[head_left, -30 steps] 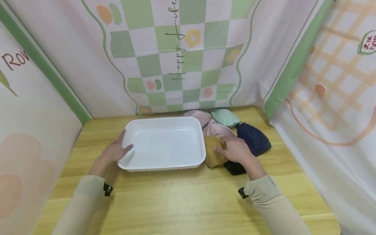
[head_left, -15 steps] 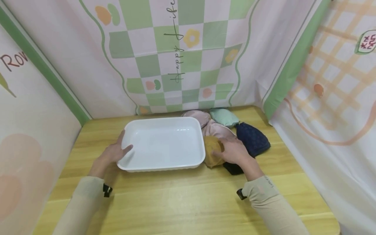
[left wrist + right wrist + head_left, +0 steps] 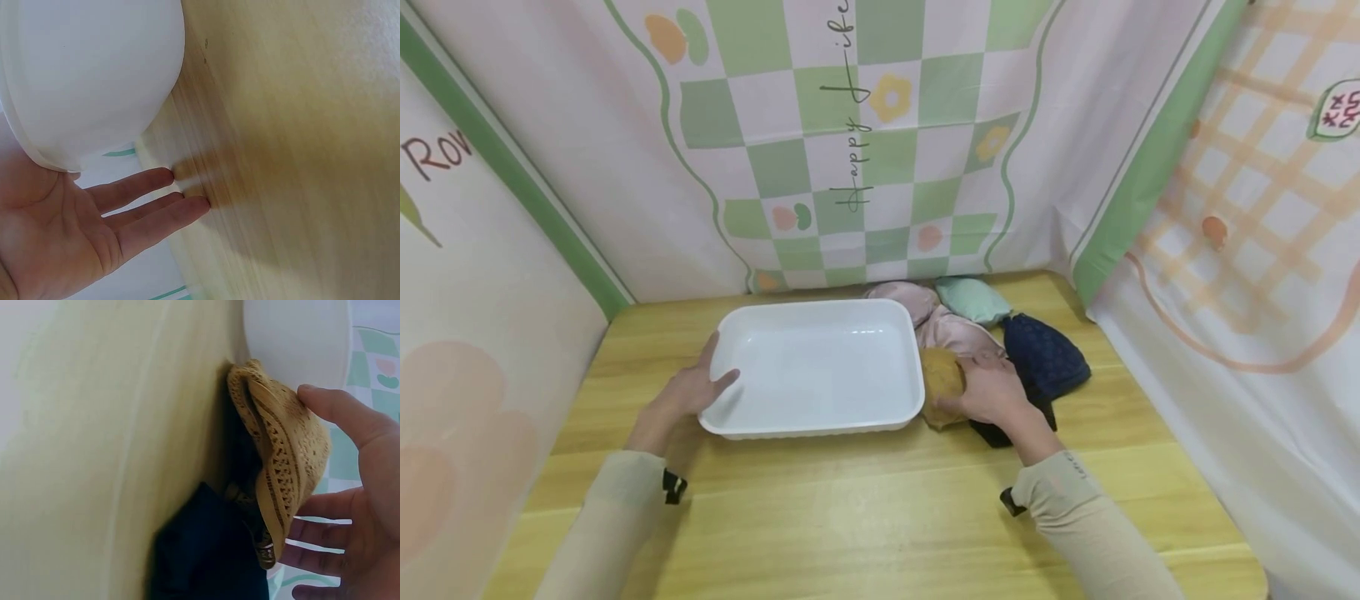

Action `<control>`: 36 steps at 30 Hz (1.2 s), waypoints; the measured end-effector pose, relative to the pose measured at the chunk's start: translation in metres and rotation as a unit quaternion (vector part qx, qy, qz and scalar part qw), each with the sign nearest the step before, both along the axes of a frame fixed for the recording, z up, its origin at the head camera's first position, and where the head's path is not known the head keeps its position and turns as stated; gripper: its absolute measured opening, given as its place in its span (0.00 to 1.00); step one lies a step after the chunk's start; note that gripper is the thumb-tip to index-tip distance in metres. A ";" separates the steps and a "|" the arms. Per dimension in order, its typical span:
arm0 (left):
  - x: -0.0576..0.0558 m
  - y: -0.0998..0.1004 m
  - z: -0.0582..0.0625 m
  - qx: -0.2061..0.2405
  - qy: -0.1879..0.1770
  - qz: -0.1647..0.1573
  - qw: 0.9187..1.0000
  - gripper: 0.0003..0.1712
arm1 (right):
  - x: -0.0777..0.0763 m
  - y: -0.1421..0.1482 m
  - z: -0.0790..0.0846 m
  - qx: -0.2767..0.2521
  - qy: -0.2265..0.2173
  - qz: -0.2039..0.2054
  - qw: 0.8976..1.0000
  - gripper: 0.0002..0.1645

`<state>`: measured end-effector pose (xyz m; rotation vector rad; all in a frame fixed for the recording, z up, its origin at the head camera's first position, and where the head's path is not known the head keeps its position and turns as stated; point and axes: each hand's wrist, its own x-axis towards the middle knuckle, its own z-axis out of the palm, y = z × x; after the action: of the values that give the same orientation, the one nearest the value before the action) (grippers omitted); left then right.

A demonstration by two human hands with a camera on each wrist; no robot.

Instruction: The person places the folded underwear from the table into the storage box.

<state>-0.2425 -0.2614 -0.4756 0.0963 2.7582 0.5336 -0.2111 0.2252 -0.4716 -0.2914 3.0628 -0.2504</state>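
A white rectangular tray (image 3: pixel 812 421) sits mid-table. My left hand (image 3: pixel 688 393) rests against its left end, thumb over the rim; in the left wrist view the left hand (image 3: pixel 94 219) has straight fingers beside the tray (image 3: pixel 87 75). My right hand (image 3: pixel 988 390) covers a mustard lace garment (image 3: pixel 940 373) just right of the tray. In the right wrist view the garment (image 3: pixel 281 450) is bunched between the thumb and fingers of the right hand (image 3: pixel 359 487), over a black garment (image 3: pixel 206 556).
Behind my right hand lie a navy garment (image 3: pixel 1047 360), a pink one (image 3: pixel 951 329) and a mint one (image 3: pixel 973 300); the black piece (image 3: pixel 992 432) shows below the hand. Printed cloth walls (image 3: pixel 865 150) enclose the wooden table (image 3: pixel 865 517) on three sides.
My right hand has slid a little left and closed round the mustard garment, bunching it toward the tray. The left hand and tray have stayed put.
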 end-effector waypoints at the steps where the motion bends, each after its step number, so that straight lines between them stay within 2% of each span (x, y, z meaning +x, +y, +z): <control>1: 0.000 0.000 0.000 0.000 0.001 0.000 1.000 0.57 | 0.000 -0.001 -0.001 0.003 -0.002 -0.005 1.000 0.62; 9: 0.000 -0.002 -0.001 0.003 0.006 -0.003 1.000 0.56 | 0.000 -0.007 -0.013 0.028 0.012 -0.019 0.999 0.71; 13: 0.000 -0.001 -0.001 0.003 0.007 -0.002 1.000 0.56 | -0.002 -0.007 -0.018 0.040 0.024 -0.013 0.999 0.69; 16: 0.000 -0.001 -0.002 0.005 0.002 0.001 1.000 0.57 | -0.003 -0.006 -0.021 0.038 0.036 -0.010 0.999 0.63; 24: 0.000 0.000 -0.003 0.005 0.003 0.005 1.000 0.57 | -0.007 -0.004 -0.024 0.018 0.064 -0.005 0.998 0.36; 29: -0.001 0.000 -0.003 0.002 0.006 0.001 1.000 0.56 | -0.008 -0.002 -0.023 0.007 0.060 -0.019 0.998 0.30; 33: 0.000 0.001 -0.003 0.000 0.012 0.000 1.000 0.56 | -0.010 0.002 -0.020 -0.016 0.070 -0.026 0.997 0.23; 36: 0.000 0.000 -0.003 0.000 0.014 0.001 1.000 0.55 | -0.012 0.005 -0.016 -0.029 0.079 -0.030 0.996 0.20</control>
<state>-0.2422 -0.2610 -0.4785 0.1007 2.7865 0.5359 -0.2234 0.2302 -0.4881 -0.2329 3.2281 -0.3339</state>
